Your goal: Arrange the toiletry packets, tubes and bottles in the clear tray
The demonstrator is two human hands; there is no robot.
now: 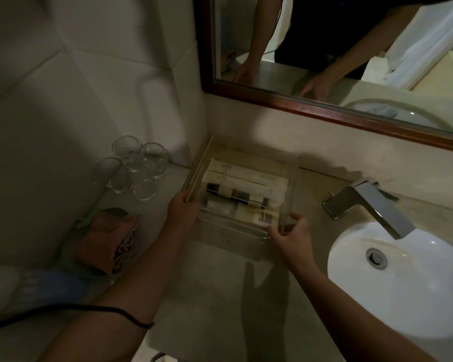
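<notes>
The clear tray [293, 165] sits on the counter near the back wall corner, blurred by motion. Inside it lie several pale toiletry tubes [251, 178] and packets side by side, running left to right, with small dark-capped bottles [236, 195] among them. My left hand [182, 209] grips the tray's left wall near its front corner. My right hand [290, 231] holds the tray's front right corner. Whether the tray rests on the counter or is lifted slightly is unclear.
Several upturned clear glasses [136, 168] stand left of the tray. A folded pinkish cloth [107, 241] lies at the left front. A white sink [403, 278] with a metal tap [374, 205] is on the right. A wood-framed mirror [324, 108] hangs behind.
</notes>
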